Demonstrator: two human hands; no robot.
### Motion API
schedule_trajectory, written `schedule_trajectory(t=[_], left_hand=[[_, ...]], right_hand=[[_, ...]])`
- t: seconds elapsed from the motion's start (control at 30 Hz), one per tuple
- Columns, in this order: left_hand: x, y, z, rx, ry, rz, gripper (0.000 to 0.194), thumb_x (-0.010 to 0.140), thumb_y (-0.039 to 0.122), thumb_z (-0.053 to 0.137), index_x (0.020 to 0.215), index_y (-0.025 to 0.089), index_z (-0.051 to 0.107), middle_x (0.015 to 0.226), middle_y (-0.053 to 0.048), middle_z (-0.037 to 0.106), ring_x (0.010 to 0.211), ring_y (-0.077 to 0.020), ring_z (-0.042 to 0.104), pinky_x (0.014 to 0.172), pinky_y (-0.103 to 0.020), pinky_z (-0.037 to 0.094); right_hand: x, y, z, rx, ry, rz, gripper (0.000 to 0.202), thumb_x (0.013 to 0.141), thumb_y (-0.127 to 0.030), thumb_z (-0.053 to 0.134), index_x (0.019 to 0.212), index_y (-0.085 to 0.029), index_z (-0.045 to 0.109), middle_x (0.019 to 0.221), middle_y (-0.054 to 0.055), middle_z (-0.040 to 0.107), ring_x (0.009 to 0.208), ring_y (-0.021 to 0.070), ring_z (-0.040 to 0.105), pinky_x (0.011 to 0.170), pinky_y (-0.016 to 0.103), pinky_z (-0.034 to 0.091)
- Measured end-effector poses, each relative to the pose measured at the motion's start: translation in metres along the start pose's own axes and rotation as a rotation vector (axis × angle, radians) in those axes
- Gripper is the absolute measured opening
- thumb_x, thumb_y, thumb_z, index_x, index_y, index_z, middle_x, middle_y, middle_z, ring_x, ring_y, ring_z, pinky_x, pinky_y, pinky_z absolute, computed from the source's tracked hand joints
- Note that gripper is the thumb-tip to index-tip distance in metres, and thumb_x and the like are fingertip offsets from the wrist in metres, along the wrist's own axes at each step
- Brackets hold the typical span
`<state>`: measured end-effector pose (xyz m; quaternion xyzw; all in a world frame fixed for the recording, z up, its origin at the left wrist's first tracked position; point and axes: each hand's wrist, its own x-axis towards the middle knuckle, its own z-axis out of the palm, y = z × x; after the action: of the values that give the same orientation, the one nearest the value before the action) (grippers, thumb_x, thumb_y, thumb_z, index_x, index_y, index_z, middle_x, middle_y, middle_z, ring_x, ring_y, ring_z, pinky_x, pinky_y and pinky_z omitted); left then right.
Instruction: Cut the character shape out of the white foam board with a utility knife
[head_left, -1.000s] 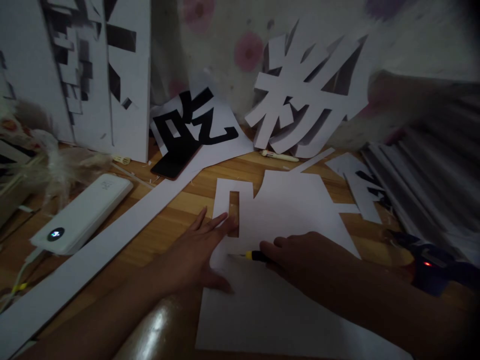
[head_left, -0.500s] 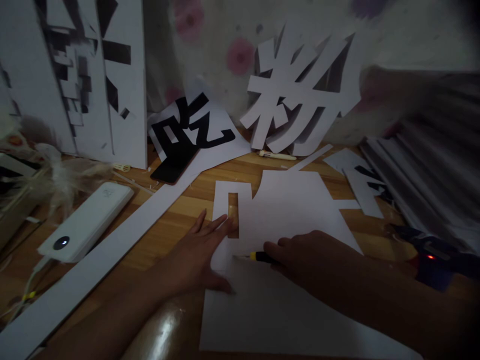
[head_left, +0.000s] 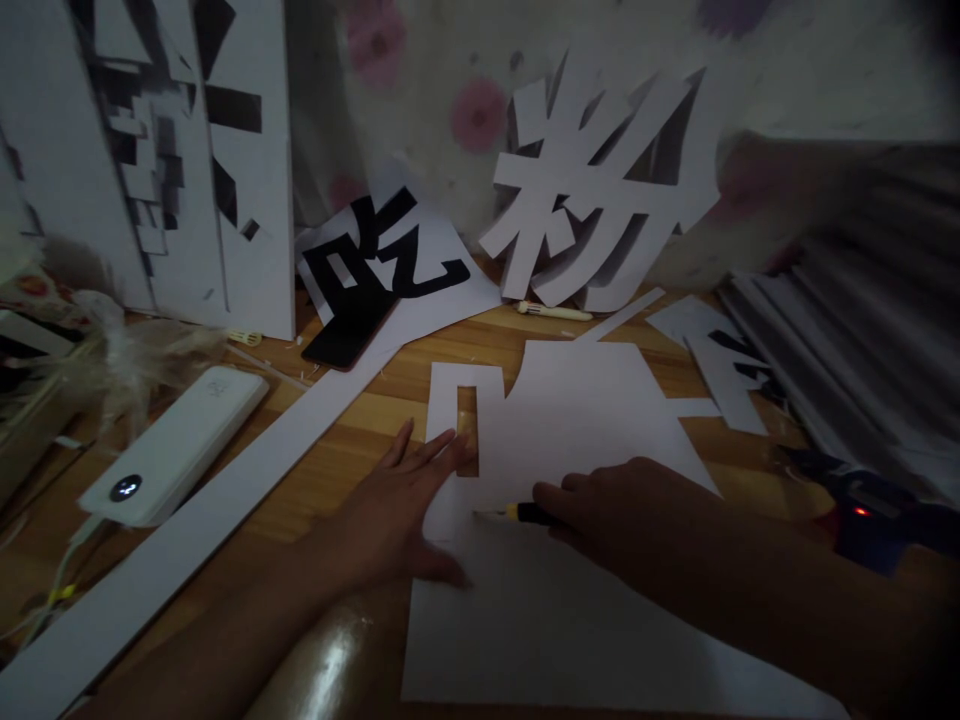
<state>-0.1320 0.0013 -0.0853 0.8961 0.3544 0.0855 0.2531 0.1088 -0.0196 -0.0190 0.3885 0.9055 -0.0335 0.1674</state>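
A white foam board [head_left: 570,610] lies on the wooden table, with a rectangular hole cut through its upper left part. My left hand [head_left: 409,505] rests on the board's left edge, fingers spread, fingertips beside the hole and thumb lower down. In my right hand [head_left: 600,500] is a craft knife [head_left: 525,513] with a yellow-and-black handle. Its thin blade points left and touches or nearly touches the board just below the hole. My right fingers wrap round the handle and hide its back end.
A white power bank [head_left: 176,445] and a long white strip [head_left: 225,510] lie to the left. Behind are a black phone [head_left: 349,335], a printed sheet [head_left: 450,240], a pen [head_left: 555,312] and a standing white cut-out character [head_left: 592,190]. A blue glue gun [head_left: 862,510] sits right.
The knife in my right hand has shifted slightly to the right along the board. My left hand stays in place.
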Motion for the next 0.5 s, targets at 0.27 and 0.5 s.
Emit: schedule_trajectory(t=[0.27, 0.5], left_hand=[[0.0001, 0.0021, -0.0018, -0.050, 0.008, -0.017, 0.118, 0.050, 0.056, 0.076, 0.140, 0.026, 0.007, 0.140, -0.011, 0.037, 0.132, -0.0273, 0.025, 0.110, -0.049, -0.005], [-0.0001, 0.0023, -0.0014, -0.081, 0.028, -0.003, 0.114, 0.049, 0.055, 0.077, 0.139, 0.026, 0.012, 0.140, -0.010, 0.038, 0.132, -0.0286, 0.026, 0.110, -0.049, -0.004]], right_hand=[[-0.0021, 0.0002, 0.0012, 0.054, 0.066, 0.005, 0.012, 0.076, -0.016, 0.053, 0.085, -0.024, 0.054, 0.062, -0.004, 0.062, 0.047, 0.0149, 0.058, 0.042, 0.028, 0.021], [0.0007, 0.0002, -0.0007, 0.073, 0.002, 0.035, 0.013, 0.075, -0.017, 0.056, 0.087, -0.024, 0.056, 0.062, -0.003, 0.064, 0.048, 0.0148, 0.059, 0.042, 0.027, 0.022]])
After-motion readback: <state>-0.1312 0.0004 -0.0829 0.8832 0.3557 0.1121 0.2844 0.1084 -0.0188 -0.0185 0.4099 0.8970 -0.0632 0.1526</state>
